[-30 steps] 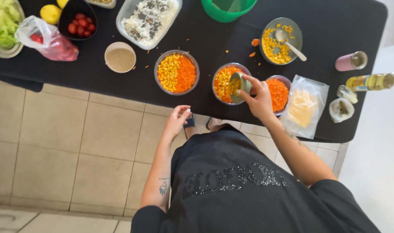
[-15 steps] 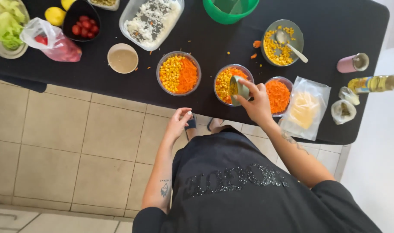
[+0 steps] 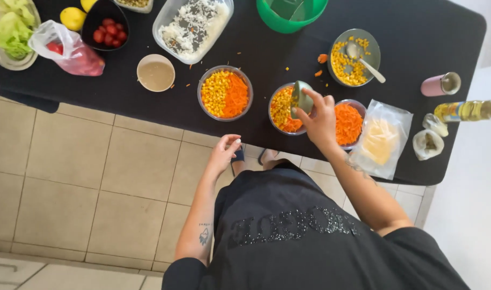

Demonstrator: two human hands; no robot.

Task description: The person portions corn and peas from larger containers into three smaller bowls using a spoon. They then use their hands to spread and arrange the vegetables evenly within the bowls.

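My right hand [image 3: 319,119] holds a small green-grey cup [image 3: 301,99] tipped over a round glass bowl [image 3: 281,108] of yellow corn and grated carrot. Just right of it, partly behind the hand, sits a bowl of grated carrot [image 3: 348,123]. A second glass bowl of corn and carrot [image 3: 225,93] stands to the left. My left hand [image 3: 224,153] hangs below the edge of the black table [image 3: 149,107], fingers loosely apart, holding nothing.
Also on the table: a metal bowl of corn with a spoon [image 3: 354,57], a green tub [image 3: 291,13], a rice container [image 3: 193,26], a cup of beige liquid [image 3: 156,73], tomatoes [image 3: 108,31], lettuce [image 3: 10,32], a plastic bag [image 3: 382,140], a pink cup [image 3: 440,84], an oil bottle [image 3: 464,111].
My right hand has tilted the small cup further over the middle bowl. My left hand has stayed below the table edge.
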